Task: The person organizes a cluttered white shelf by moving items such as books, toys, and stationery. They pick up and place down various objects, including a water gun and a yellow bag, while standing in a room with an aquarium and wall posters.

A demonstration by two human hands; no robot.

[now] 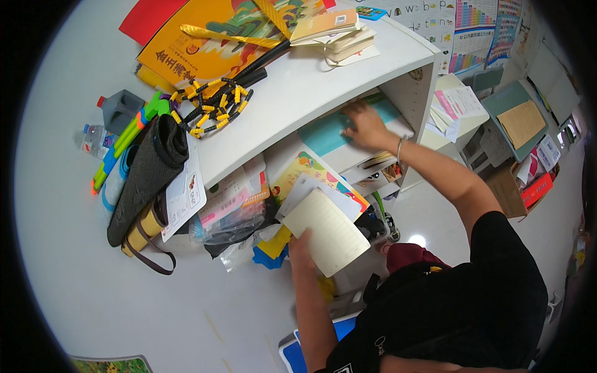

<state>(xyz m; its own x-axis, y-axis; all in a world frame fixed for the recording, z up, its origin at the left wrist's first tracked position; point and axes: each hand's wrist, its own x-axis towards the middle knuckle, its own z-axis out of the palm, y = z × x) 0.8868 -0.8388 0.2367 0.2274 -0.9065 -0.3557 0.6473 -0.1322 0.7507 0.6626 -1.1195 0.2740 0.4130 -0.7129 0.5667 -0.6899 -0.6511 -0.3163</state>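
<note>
My left hand (301, 249) grips a cream notebook (326, 233) by its edge, its faintly lined face turned up. Beneath it are a white sheet (308, 191) and a colourful children's book (298, 172), poking out over the edge of a white shelf unit. My right hand (366, 123), a bracelet at the wrist, reaches into the upper compartment. Its fingers are slightly blurred and spread over a turquoise folder or sheet (326, 133); whether they touch it is unclear. Nothing shows in that hand.
On the unit's white top (317, 88) are stacked notebooks (343, 39), an orange gift bag (186, 51) and a yellow-and-black beaded rope (219, 105). A rolled dark mat (154, 172) leans at its left end. Plastic-wrapped papers (233, 210) overhang the shelf. A cardboard box (506, 191) stands right.
</note>
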